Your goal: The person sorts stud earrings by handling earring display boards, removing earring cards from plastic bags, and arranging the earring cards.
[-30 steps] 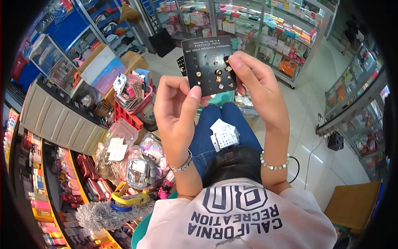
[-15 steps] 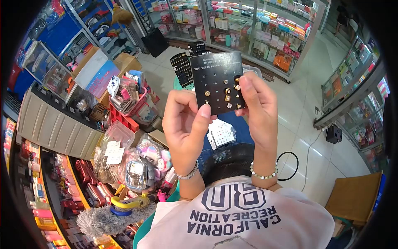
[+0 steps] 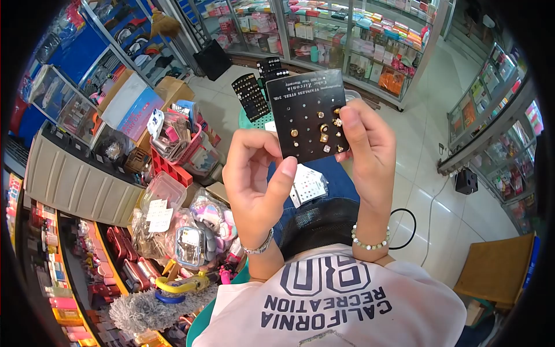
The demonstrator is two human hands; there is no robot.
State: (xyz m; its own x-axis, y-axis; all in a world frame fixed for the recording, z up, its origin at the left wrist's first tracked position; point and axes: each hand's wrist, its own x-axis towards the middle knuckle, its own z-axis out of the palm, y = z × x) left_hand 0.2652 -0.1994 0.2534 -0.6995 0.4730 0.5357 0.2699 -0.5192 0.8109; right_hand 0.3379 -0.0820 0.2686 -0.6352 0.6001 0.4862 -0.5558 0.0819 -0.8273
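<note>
A black card of stud earrings (image 3: pixel 300 95) is held up in front of me, tilted slightly, with its printed band at the top. Gold and clear studs sit mostly on its right side, among several bare holes. My right hand (image 3: pixel 369 141) pinches the right edge between thumb and fingers. At the lower left corner, my left hand (image 3: pixel 254 188) has its thumb against the card, the other fingers curled partly behind it. Below, a white earring card (image 3: pixel 309 186) lies on my lap. Beyond the held card, more black earring cards (image 3: pixel 250 98) rest on a green perforated surface (image 3: pixel 245 120).
To my left are a pink basket of packets (image 3: pixel 188 144), plastic-wrapped goods (image 3: pixel 153 234), a grey fluffy duster (image 3: pixel 139 312) and shelves of small items. Glass display cabinets (image 3: pixel 324 34) stand ahead and to the right. A cable (image 3: pixel 430 225) runs across the tiled floor.
The card has shifted slightly right and tipped so its printed top shows more. My right hand has moved a little right with it; my left hand has dropped slightly.
</note>
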